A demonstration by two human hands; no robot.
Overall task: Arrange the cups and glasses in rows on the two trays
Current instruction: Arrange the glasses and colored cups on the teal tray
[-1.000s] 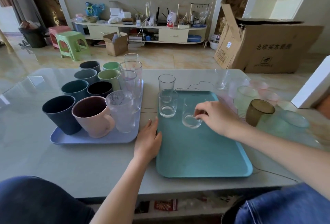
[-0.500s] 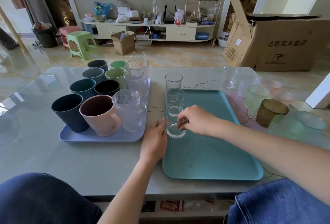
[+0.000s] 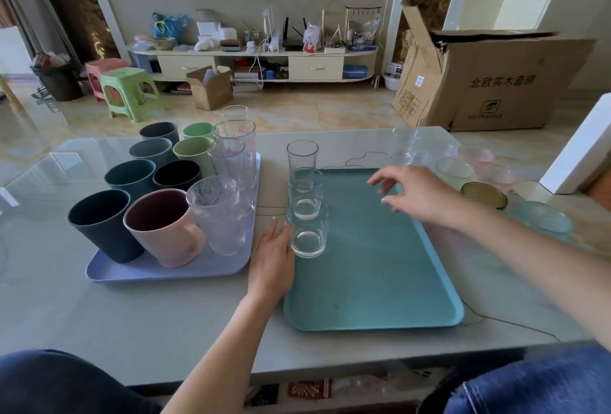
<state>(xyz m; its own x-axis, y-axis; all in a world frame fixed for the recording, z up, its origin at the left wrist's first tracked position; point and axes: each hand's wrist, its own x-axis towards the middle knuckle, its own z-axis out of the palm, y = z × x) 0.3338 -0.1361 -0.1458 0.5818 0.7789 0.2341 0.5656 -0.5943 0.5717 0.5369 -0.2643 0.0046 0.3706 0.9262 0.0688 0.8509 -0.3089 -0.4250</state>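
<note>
Clear glasses (image 3: 307, 228) stand in one column along teal tray (image 3: 373, 268) left edge. Left hand (image 3: 272, 258) flat, touching nearest glass; right hand (image 3: 413, 195) empty, fingers loosely spread above tray. Risk: nudging and toppling that close-packed column.

Soft daylight is flooding the room from the left, glaring off the glass-topped table (image 3: 59, 169) along its far left edge and washing the floor tiles beyond. Shadows are lying faint and short beneath the cups on the lilac tray (image 3: 165, 270). The right hand (image 3: 418, 197) is smearing with motion blur above the teal tray (image 3: 380, 281), while the wide-angle lens is bending walls and a cardboard box (image 3: 496, 83) outward at the frame's edges. Colours are reading slightly hazy throughout.
</note>
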